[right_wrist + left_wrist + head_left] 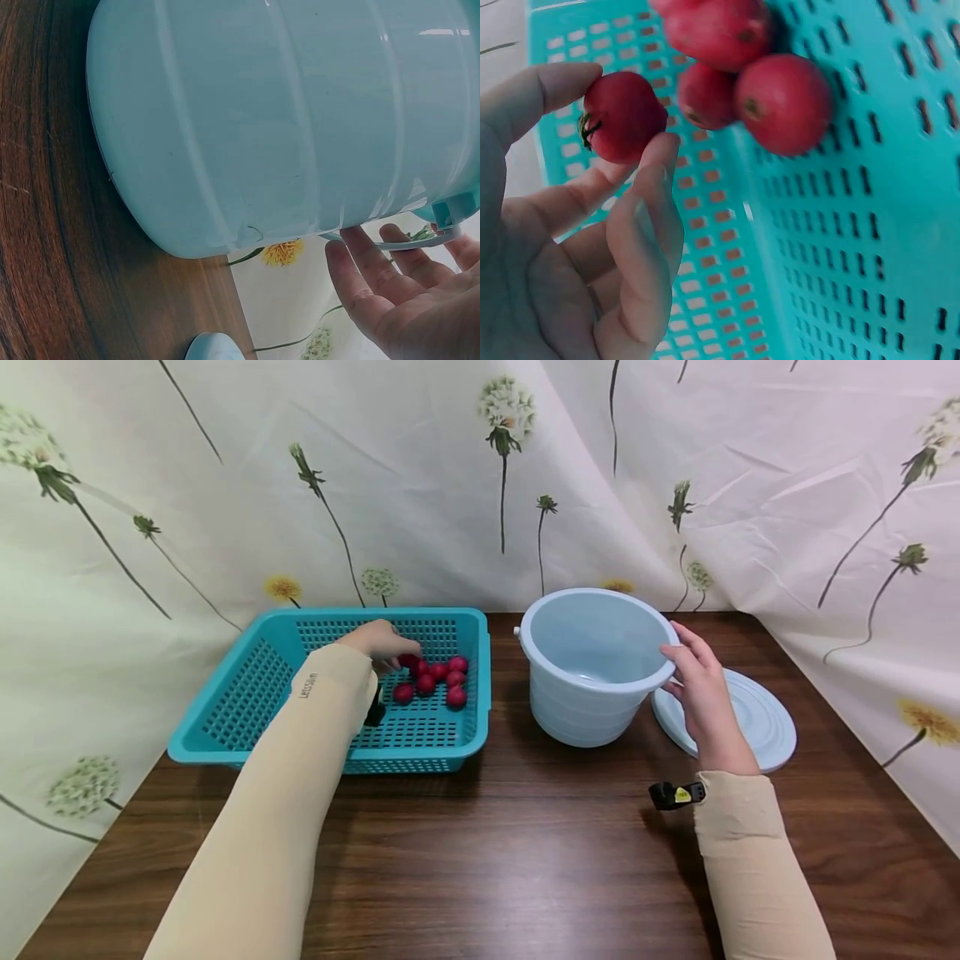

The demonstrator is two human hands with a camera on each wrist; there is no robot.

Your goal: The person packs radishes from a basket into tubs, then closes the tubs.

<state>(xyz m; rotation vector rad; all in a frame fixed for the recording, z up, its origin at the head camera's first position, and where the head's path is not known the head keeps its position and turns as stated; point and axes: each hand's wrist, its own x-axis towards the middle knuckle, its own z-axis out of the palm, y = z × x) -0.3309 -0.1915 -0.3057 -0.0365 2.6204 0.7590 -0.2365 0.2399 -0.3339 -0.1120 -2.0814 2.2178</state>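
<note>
My left hand [384, 642] reaches into a teal plastic basket [480, 693]. Between thumb and fingertips it pinches a round red radish [624, 118] with a short green stem tuft, raised off the mesh floor. Several more radishes [456, 697] lie together in the basket's right part. On the right, my right hand [701, 689] holds the rim of a light blue bucket [585, 714], thumb over the edge and fingers against the outside. The bucket stands upright, and the inside that shows holds nothing. Its handle [405, 244] hangs by my fingers in the right wrist view.
A round light blue lid [761, 722] lies on the dark wooden table [510, 860], right of the bucket and partly behind my right hand. A white cloth [435, 485] with printed dandelions hangs close behind the basket and bucket.
</note>
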